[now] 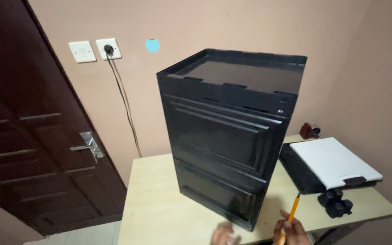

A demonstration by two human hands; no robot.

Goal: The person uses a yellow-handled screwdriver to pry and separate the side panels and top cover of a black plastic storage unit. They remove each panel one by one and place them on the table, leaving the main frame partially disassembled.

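Both hands sit at the bottom edge of the head view. From my remote position I see the right hand (291, 231) closed around an orange pencil (291, 217), which stands tilted, its dark tip pointing up toward the lower right corner of the black cabinet (225, 140). My view of the left hand (223, 235) is blurred and cut off by the frame; I cannot tell whether it is open or closed. It lies just in front of the cabinet's base and appears to hold nothing.

Cabinet: a tall, glossy black plastic drawer unit, rectangular, with two recessed panel fronts and a raised rim round its flat top. It stands upright in the middle of the table (159, 204), one corner turned toward the camera, and blocks the view of the table area behind it.

Table: pale, smooth, light wood finish.

To the right of the cabinet lies a flat white panel (334, 161) resting on a black tray-like part (298, 170). Near these, at the table's front right, is a cluster of black castor wheels (336, 203). A small dark red object (309, 130) sits at the back right.

Behind: a matt pink wall, a white switch (82, 51), a socket (108, 48) with a dark cable (125, 102) hanging down, and a dark brown panelled door (28, 136) with a metal handle (87, 145) at left.
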